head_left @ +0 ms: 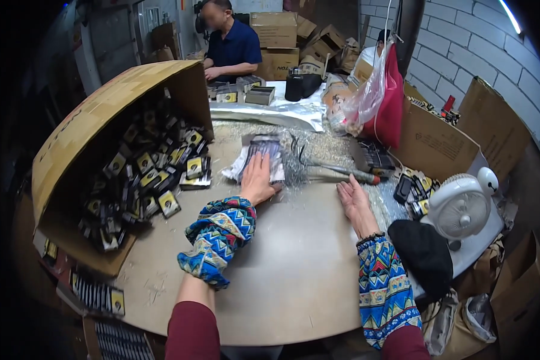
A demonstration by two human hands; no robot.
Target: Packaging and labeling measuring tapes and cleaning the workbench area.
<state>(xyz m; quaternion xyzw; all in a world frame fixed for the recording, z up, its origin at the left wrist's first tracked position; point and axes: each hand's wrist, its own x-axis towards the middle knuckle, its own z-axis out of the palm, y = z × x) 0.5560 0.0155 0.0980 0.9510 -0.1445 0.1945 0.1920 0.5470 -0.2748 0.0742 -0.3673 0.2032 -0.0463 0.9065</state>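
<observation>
My left hand lies with outstretched fingers on a crumpled dark-and-silver plastic package near the middle of the table. It presses on the package from above rather than gripping it. My right hand is off to the right, fingers extended and palm partly turned inward, with nothing in it. Just beyond its fingertips lies a long grey rod with a reddish end. Shreds of clear plastic film are scattered between the package and the rod. Patterned blue sleeves cover both forearms.
A tipped carton at left spills small black-and-yellow packs onto the tabletop. On the right stand a white fan, a black cloth and an open carton. A red bag hangs behind. Another person works across the table.
</observation>
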